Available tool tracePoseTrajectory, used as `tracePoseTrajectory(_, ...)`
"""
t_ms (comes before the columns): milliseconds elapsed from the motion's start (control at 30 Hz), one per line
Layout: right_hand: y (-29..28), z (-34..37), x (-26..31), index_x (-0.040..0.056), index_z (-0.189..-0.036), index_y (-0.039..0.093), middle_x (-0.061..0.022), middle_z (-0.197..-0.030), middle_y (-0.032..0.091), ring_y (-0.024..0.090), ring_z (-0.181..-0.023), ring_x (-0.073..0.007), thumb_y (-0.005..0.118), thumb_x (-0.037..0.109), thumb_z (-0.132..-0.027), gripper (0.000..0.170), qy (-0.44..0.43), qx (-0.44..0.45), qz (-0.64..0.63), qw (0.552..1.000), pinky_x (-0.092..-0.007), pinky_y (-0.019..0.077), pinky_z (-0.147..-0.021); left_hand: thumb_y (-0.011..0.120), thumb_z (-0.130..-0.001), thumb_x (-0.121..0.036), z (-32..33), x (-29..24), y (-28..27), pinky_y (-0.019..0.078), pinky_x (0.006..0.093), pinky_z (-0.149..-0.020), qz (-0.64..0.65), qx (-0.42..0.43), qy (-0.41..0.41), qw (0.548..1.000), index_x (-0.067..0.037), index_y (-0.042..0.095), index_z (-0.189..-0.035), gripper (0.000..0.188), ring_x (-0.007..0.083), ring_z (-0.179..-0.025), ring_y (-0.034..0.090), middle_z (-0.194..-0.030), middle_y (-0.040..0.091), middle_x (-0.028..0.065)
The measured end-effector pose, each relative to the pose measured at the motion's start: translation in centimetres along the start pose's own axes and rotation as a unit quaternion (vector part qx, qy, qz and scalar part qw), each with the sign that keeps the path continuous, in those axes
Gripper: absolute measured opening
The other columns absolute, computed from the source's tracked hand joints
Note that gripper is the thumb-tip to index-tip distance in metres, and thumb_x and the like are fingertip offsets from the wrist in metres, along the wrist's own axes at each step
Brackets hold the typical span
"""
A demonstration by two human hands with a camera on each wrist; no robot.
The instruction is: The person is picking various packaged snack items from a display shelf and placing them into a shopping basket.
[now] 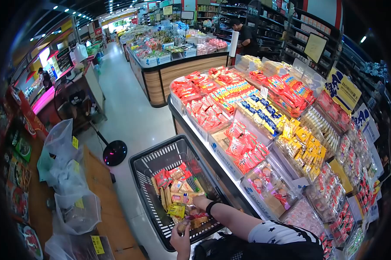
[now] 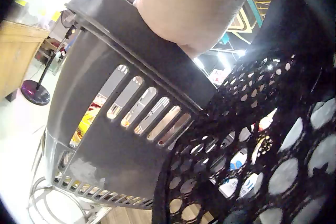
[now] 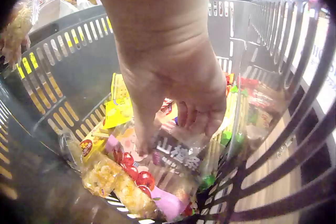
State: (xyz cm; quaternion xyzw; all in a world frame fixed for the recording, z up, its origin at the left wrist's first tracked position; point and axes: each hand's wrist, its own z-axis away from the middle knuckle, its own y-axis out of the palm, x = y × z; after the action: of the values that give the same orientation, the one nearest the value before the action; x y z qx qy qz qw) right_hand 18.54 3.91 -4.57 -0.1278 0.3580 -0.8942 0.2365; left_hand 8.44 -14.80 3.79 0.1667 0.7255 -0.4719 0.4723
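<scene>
My right hand (image 3: 176, 85) reaches down into a dark grey shopping basket (image 1: 139, 173). Its thumb and curled fingers grip a clear packet of hawthorn strips (image 3: 176, 155) with a dark label, lying among other snacks. Beside that packet is a clear pack of tan, nutty-looking pieces (image 3: 115, 184); a yellow snack packet (image 3: 118, 112) lies behind. In the head view, my left hand (image 1: 180, 240) is at the basket's near rim, its fingers around a small brownish packaged snack (image 1: 183, 225). The left wrist view shows only the forearm over the basket, its hand hidden.
To the right runs a display counter with trays of red candy packets (image 1: 199, 108) and yellow packets (image 1: 306, 149). Plastic-covered bins (image 1: 76, 208) line the left side. A round black stand base (image 1: 114, 152) rests on the aisle floor. Another person (image 1: 246, 39) stands by the back shelves.
</scene>
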Motion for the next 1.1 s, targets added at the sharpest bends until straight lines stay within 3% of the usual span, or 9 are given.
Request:
tracePoseTrajectory(167, 0.8, -1.0, -0.3, 0.0069, -0.101, 0.06, -0.0057, -0.097, 0.062, 0.06, -0.088, -0.0228, 0.077, 0.036, -0.053, 0.058, -0.044, 0.084, -0.023, 0.995, -0.0382, 0.0484, -0.07, 0.073, -0.066, -0.02, -0.4, -0.7, -0.2, 0.0468, 0.0308, -0.068, 0.035, 0.012, -0.039, 0.999, -0.001, 0.058, -0.093, 0.036, 0.0239, -0.074, 0.061, -0.083, 0.062, 0.0128)
tracePoseTrajectory(400, -3.0, 3.1, 1.6, 0.0107, -0.103, 0.061, -0.0065, -0.1, 0.061, 0.058, -0.093, -0.0229, 0.075, 0.034, -0.058, 0.053, -0.066, 0.06, 0.069, 0.994, -0.0397, 0.046, -0.077, 0.072, -0.067, -0.02, -0.4, 0.3, 0.6, 0.0464, 0.0304, -0.069, 0.024, 0.03, -0.04, 0.998, 0.0, 0.058, -0.092, 0.035, 0.0233, -0.073, 0.061, -0.082, 0.062, 0.0133)
tracePoseTrajectory(633, -7.1, 10.5, -1.4, 0.0055, -0.084, 0.065, -0.012, -0.087, 0.062, 0.061, -0.077, -0.0277, 0.07, 0.039, -0.062, 0.041, -0.134, -0.114, -0.026, 0.984, -0.0369, 0.048, -0.065, 0.071, -0.068, -0.013, -0.2, -1.4, 0.6, 0.0465, 0.0262, -0.062, 0.034, 0.012, -0.014, 0.999, 0.001, 0.056, -0.09, 0.031, 0.0145, -0.065, 0.059, -0.075, 0.062, 0.0098)
tracePoseTrajectory(700, -6.1, 11.5, -4.3, 0.0026, -0.075, 0.062, -0.0111, -0.081, 0.058, 0.058, -0.076, -0.0281, 0.064, 0.042, -0.068, 0.04, -0.276, -0.299, -0.142, 0.902, -0.0382, 0.0456, -0.063, 0.072, -0.067, -0.014, -0.1, -2.4, 0.6, 0.0465, 0.0265, -0.061, 0.026, 0.014, -0.032, 0.999, 0.001, 0.056, -0.089, 0.031, 0.0149, -0.066, 0.06, -0.074, 0.062, 0.0101)
tracePoseTrajectory(833, -5.3, 18.8, -10.9, 0.0049, -0.078, 0.063, -0.0089, -0.082, 0.054, 0.054, -0.08, -0.0255, 0.062, 0.035, -0.073, 0.031, -0.302, -0.428, -0.243, 0.817, -0.0335, 0.0438, -0.069, 0.073, -0.066, -0.014, 0.2, -2.3, 1.1, 0.0466, 0.0271, -0.061, -0.039, 0.004, 0.004, 0.999, 0.001, 0.057, -0.089, 0.032, 0.0154, -0.065, 0.06, -0.073, 0.062, 0.01)
tracePoseTrajectory(933, -1.8, 23.6, -16.1, 0.0081, -0.091, 0.064, -0.0083, -0.092, 0.057, 0.055, -0.085, -0.0214, 0.067, 0.028, -0.07, 0.029, -0.238, -0.412, -0.358, 0.804, -0.0303, 0.044, -0.075, 0.073, -0.065, -0.014, 0.3, -2.6, 1.7, 0.0471, 0.0278, -0.061, -0.044, -0.02, 0.033, 0.998, -0.001, 0.057, -0.088, 0.031, 0.0164, -0.064, 0.06, -0.075, 0.062, 0.0097)
tracePoseTrajectory(1033, 0.8, 30.4, -18.4, 0.0082, -0.093, 0.065, -0.0062, -0.09, 0.063, 0.058, -0.08, -0.0139, 0.07, 0.016, -0.069, 0.026, -0.177, -0.403, -0.585, 0.681, -0.0262, 0.0456, -0.072, 0.073, -0.065, -0.016, 0.1, -2.7, 2.1, 0.047, 0.0284, -0.061, -0.028, -0.008, -0.012, 0.999, -0.001, 0.057, -0.089, 0.032, 0.0178, -0.065, 0.06, -0.076, 0.062, 0.0105)
tracePoseTrajectory(1067, 1.8, 31.8, -19.1, 0.0082, -0.093, 0.065, -0.0062, -0.09, 0.063, 0.058, -0.08, -0.0139, 0.07, 0.016, -0.069, 0.026, -0.174, -0.404, -0.587, 0.68, -0.0262, 0.0456, -0.072, 0.073, -0.066, -0.018, 0.2, -3.0, 2.1, 0.0468, 0.0296, -0.062, -0.079, -0.018, 0.028, 0.996, -0.001, 0.057, -0.09, 0.034, 0.0195, -0.067, 0.06, -0.077, 0.062, 0.0113)
tracePoseTrajectory(1100, 3.1, 33.0, -19.7, 0.0066, -0.091, 0.065, -0.0048, -0.085, 0.064, 0.058, -0.074, -0.0124, 0.069, 0.015, -0.069, 0.024, -0.05, -0.386, -0.609, 0.691, -0.0252, 0.0459, -0.068, 0.073, -0.066, -0.018, 0.1, -3.3, 2.1, 0.0468, 0.0296, -0.062, -0.08, -0.015, 0.029, 0.996, -0.001, 0.057, -0.09, 0.034, 0.0195, -0.067, 0.06, -0.077, 0.062, 0.0113)
